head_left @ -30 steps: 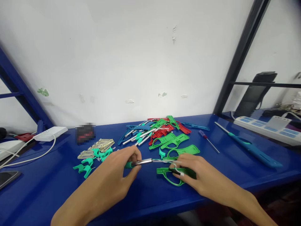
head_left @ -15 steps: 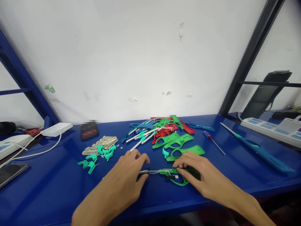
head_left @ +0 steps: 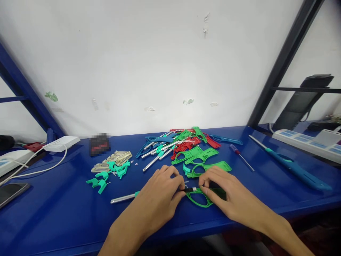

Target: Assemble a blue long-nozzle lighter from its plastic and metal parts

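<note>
My left hand (head_left: pixel 165 193) is closed in a pinch on a small black part with a white end (head_left: pixel 193 189), at the front of a green lighter shell half (head_left: pixel 198 202). From behind that hand a silver metal tube (head_left: pixel 122 198) with a teal collar sticks out to the left, low over the blue table. My right hand (head_left: pixel 220 188) is closed on the handle end of the same green shell half, thumb and fingertips near the white end. A dark piece (head_left: pixel 218 192) shows under my right palm. Just behind lie more green shell halves (head_left: pixel 213 168).
Red, green and blue shells with silver tubes (head_left: pixel 160 154) are heaped at the back. Teal clips (head_left: pixel 99 183) and beige parts (head_left: pixel 113 161) lie left. A screwdriver (head_left: pixel 241 156) and a whole blue lighter (head_left: pixel 295 169) lie right; power strips (head_left: pixel 306 145) stand at the sides.
My left hand has moved right, from the metal tube to the black part, and closed. The black part sits higher, and the tube's left end now shows. My right hand stays on the green shell.
</note>
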Demonstrator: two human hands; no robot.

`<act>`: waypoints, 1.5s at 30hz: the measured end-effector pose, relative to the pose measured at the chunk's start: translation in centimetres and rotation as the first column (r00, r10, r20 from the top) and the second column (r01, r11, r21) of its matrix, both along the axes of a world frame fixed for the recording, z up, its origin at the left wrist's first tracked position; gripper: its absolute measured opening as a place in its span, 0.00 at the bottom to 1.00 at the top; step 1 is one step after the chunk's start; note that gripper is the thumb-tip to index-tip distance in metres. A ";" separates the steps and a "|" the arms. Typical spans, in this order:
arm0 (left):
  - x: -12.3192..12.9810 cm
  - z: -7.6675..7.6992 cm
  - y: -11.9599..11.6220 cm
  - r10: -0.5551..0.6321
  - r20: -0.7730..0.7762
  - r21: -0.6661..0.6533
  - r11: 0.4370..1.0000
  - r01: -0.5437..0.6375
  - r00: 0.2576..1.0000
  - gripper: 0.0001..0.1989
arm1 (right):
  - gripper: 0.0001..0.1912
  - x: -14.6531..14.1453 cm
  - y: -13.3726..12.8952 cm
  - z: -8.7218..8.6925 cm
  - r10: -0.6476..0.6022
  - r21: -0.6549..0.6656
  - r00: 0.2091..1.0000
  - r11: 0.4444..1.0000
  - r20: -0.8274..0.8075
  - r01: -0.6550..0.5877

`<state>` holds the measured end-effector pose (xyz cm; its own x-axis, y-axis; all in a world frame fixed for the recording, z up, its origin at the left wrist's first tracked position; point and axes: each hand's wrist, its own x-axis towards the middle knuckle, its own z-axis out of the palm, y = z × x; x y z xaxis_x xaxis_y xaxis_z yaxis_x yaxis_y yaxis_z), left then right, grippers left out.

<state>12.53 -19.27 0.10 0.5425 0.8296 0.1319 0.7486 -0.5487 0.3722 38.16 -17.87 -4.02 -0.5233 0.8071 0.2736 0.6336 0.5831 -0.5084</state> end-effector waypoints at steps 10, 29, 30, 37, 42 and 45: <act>-0.6 0.1 0.5 0.024 -0.007 -0.001 1.000 -0.024 1.000 0.07 | 0.11 0.1 0.1 -0.3 0.006 0.019 1.000 1.000 0.016 -0.007; -0.7 -0.6 0.8 0.044 -0.013 -0.003 0.999 -0.044 0.999 0.07 | 0.12 0.1 0.1 -0.2 0.003 0.033 1.000 0.999 0.024 -0.004; -0.7 -0.6 0.8 0.044 -0.012 -0.002 0.999 -0.044 0.999 0.07 | 0.12 0.1 0.1 -0.2 0.001 0.033 1.000 0.999 0.025 -0.002; -0.8 -0.5 0.6 0.037 -0.012 0.011 0.999 -0.037 0.999 0.08 | 0.12 0.2 0.1 -0.4 0.002 0.033 0.999 0.999 0.032 -0.003; -0.7 -0.2 0.3 0.029 -0.037 0.016 0.999 -0.029 0.999 0.10 | 0.12 0.2 0.1 -0.4 -0.001 0.032 1.000 0.999 0.031 0.000; -0.7 -0.1 0.3 0.036 -0.030 -0.004 0.999 -0.037 0.999 0.09 | 0.12 0.2 0.1 -0.4 -0.001 0.032 1.000 0.999 0.031 0.000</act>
